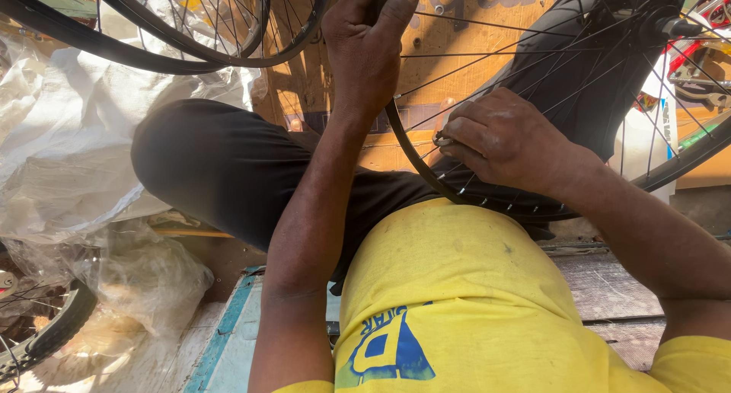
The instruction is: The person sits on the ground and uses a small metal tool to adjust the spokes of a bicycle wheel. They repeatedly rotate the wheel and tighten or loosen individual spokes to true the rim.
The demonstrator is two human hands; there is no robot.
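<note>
My left hand has a full grip on the black wheel rim that rests across my lap, while my right hand pinches a small spoke fitting at its inner edge. I judge the rim stiff and light, best held at its edge, the thin spokes bendable. Behind the rim stands a brown cardboard panel with faded lettering; left of it lie crumpled clear plastic bags.

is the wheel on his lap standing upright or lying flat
Upright, roughly: the wheel rim stands on edge across the lap, left hand gripping its top, right hand at the spokes.
</note>
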